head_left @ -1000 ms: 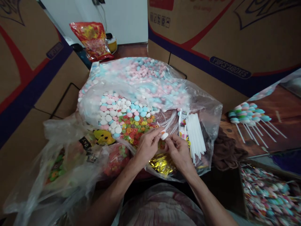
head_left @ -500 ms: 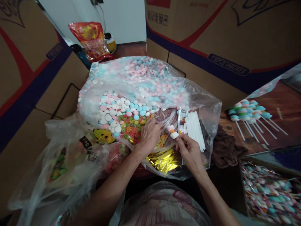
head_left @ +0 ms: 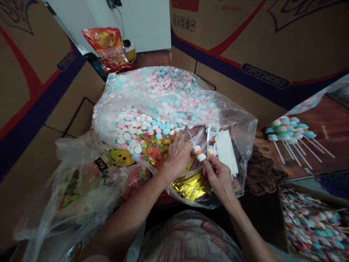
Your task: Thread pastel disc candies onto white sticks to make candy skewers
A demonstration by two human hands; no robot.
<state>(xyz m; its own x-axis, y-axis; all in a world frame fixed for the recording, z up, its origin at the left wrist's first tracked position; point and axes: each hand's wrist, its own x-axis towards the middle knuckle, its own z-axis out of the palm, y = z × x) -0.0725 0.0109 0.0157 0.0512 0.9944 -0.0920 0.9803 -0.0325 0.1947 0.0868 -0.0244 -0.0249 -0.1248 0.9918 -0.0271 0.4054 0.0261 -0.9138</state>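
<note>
My right hand pinches a white stick with a few candy discs threaded on its top end, held over the open plastic bag. My left hand reaches into the heap of small coloured ring candies, fingers curled down among them; what they pinch is hidden. Behind the rings lie pink, blue and white round candies. A bundle of white sticks lies in the bag just right of my right hand. Gold twist ties sit below both hands.
Finished candy sticks lie on the brown surface at right. A box of wrapped ones is at the lower right. Large cardboard cartons wall in the left and back. A red snack bag stands at the back. A crumpled plastic bag lies at left.
My left hand has left the stick and gone into the coloured rings. My right hand has moved slightly right, keeping the stick with its candy discs.
</note>
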